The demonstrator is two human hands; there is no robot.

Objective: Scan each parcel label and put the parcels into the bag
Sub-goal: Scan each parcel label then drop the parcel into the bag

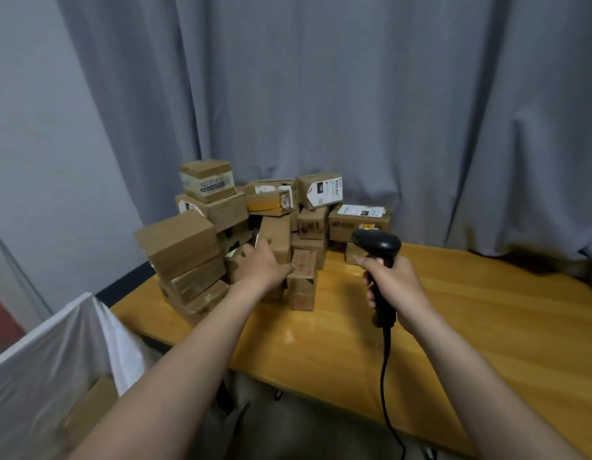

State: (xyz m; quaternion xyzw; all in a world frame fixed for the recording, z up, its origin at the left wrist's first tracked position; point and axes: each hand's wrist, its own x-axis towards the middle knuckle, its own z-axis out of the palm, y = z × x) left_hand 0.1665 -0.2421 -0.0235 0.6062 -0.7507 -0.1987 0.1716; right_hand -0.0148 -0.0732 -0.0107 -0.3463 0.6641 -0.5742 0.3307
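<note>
Head view: taped, boxy brown cardboard parcels [255,224] are heaped at the glossy wooden desk's [470,327] far left corner. The left hand [261,264] touches one; whether it grips is unclear. The right hand [396,287] is wrapped round a black scanner [377,245]. A limp white bag [49,346] sits off the desk's left edge.

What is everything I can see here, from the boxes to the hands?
Parcels: more than ten, brown cardboard, piled at the table's far left.
Bagged parcel: one, brown, inside the bag.
Bag: one, white, lower left beside the table.
Table: one, orange-brown wood, centre.
Scanner: one, black, corded, in the right hand.
Curtain: grey, behind the table.
Left hand: touches a parcel in the pile.
Right hand: grips the scanner's handle.
</note>
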